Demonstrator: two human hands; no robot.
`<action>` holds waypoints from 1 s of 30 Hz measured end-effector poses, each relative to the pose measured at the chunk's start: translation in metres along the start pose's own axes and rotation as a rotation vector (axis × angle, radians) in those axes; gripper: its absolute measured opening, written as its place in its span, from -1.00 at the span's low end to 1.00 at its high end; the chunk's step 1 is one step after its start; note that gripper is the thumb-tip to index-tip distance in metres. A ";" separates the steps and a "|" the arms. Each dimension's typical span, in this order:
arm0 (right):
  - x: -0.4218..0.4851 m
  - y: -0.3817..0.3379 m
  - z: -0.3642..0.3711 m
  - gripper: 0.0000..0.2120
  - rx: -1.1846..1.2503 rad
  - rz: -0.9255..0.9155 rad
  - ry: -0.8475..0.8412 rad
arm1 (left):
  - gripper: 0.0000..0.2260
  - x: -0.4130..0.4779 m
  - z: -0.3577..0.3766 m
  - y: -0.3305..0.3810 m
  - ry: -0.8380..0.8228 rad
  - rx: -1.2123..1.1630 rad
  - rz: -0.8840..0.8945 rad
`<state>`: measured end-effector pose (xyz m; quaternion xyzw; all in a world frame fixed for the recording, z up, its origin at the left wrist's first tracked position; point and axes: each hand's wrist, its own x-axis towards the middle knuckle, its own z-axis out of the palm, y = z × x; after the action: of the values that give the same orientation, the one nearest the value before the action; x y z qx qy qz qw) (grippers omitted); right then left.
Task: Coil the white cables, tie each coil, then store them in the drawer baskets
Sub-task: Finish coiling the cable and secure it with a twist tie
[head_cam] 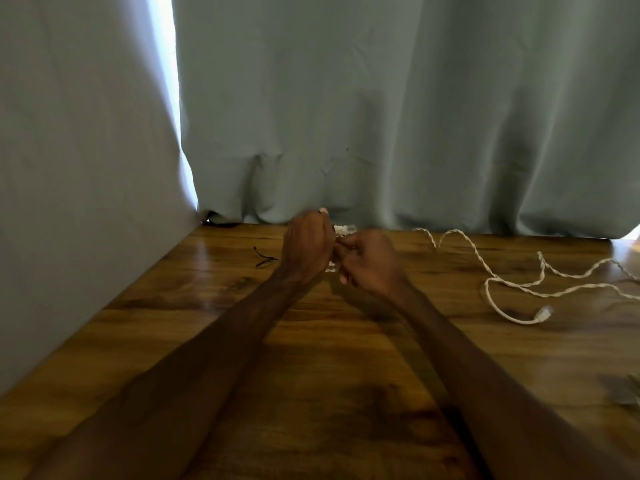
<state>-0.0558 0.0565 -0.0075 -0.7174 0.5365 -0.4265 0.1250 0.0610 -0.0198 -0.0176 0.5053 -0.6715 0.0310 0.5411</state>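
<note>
Both hands meet above the far middle of the wooden table [311, 358]. My left hand [306, 242] and my right hand [369, 261] curl round a small white cable coil [343, 231], mostly hidden between them; a white plug end sticks out above the fingers. A second white cable [519, 285] lies loose and uncoiled on the right side of the table, its plug near the front of the loop. A thin dark tie [265, 259] lies on the table just left of my left hand.
A grey-green curtain [381, 116] hangs along the table's far edge and down the left side. A grey object [623, 389] is partly in view at the right edge. No drawer or basket shows.
</note>
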 end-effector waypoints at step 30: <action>0.002 0.006 -0.024 -0.95 0.357 0.092 0.180 | -0.66 -0.006 0.004 0.005 -0.502 -0.220 -0.207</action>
<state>-0.0772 0.0590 0.0039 -0.6175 0.4936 -0.5710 0.2213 0.0544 -0.0161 -0.0215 0.5015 -0.7285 -0.2233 0.4098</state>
